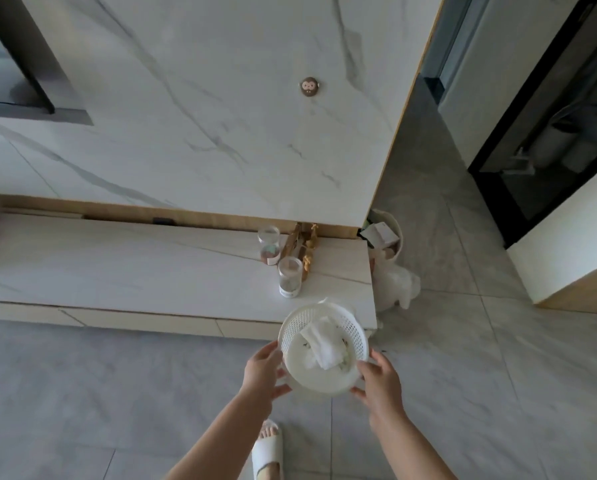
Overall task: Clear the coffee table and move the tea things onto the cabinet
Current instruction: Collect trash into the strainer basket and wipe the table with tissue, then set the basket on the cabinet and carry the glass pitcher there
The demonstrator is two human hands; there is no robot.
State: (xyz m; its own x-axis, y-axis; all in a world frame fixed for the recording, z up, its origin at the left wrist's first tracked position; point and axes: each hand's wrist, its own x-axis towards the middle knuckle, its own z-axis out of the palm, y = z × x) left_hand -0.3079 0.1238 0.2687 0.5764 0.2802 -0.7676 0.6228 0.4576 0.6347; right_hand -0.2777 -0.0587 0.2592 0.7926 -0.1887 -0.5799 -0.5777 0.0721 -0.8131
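Note:
A small white perforated plastic basket [291, 327] with crumpled white tissue [324, 344] inside is held in the air in front of the low marble-topped cabinet [117, 268]. My left hand [264, 374] grips its left side and my right hand [381, 384] grips its right side. On the cabinet's right end stand two clear glass jars, one nearer [290, 277] and one farther [268, 245], beside gold-coloured ornaments [304, 247].
A white waste bin [387, 237] with a plastic bag [399, 285] stands on the floor just right of the cabinet. A marble wall panel [220, 116] rises behind. Grey floor tiles lie all around; my slippered foot [267, 448] is below.

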